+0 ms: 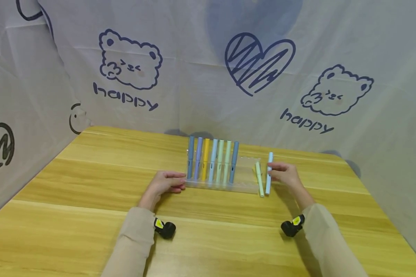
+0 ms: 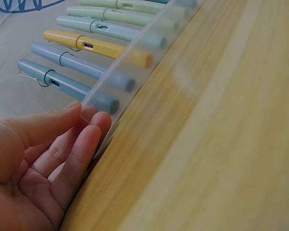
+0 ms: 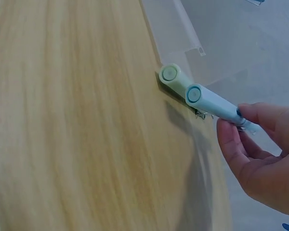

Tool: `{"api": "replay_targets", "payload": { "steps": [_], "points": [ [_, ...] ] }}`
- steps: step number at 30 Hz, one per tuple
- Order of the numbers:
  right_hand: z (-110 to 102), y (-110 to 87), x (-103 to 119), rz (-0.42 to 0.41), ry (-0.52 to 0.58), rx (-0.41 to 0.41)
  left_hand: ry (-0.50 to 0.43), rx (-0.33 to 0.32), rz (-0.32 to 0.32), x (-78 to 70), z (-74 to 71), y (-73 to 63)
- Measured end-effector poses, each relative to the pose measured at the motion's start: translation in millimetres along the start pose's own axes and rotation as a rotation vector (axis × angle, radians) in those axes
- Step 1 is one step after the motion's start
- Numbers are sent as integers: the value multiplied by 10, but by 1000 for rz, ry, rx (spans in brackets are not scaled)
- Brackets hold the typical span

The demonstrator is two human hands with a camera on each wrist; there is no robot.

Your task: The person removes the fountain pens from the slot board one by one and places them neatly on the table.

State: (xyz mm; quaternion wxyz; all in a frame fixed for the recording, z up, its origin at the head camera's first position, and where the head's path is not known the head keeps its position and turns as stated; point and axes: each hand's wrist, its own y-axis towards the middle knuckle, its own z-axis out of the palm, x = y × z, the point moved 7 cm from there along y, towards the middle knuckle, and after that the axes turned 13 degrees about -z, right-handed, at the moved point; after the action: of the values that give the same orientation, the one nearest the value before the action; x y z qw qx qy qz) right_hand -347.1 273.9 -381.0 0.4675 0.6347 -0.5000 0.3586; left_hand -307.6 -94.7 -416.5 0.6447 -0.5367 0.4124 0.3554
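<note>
Right wrist view: your right grip [image 3: 267, 159] pinched a pale blue pen [image 3: 213, 103] near its middle, near end jutting free, just beside a pale green pen [image 3: 175, 84]. Your left grip [image 1: 167, 182] pinched the clear holder [image 1: 244, 187] at its left end.

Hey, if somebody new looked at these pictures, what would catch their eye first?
Probably the row of seven colored pens in the clear holder toward the table's back, the yellow one standing out third from left. Next, the right hand pinching a pale blue pen beside a pale green pen at the holder's right end. Behind them, a big scribbled heart marks the cloth.
</note>
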Motion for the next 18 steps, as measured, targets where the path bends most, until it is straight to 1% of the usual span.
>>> {"api": "replay_targets", "payload": {
  "steps": [3,6,11,18],
  "points": [
    [44,-15,25,34,-10,37,-1,1,-1,5,-2,-4],
    [66,-16,-2,76,-43,60,0,5,-2,10,2,-6],
    [97,-13,-53,123,-112,77,4,4,-4,4,4,-10],
    [150,2,-84,155,-125,86,1,-2,-7,-12,1,-13]
  ]
}}
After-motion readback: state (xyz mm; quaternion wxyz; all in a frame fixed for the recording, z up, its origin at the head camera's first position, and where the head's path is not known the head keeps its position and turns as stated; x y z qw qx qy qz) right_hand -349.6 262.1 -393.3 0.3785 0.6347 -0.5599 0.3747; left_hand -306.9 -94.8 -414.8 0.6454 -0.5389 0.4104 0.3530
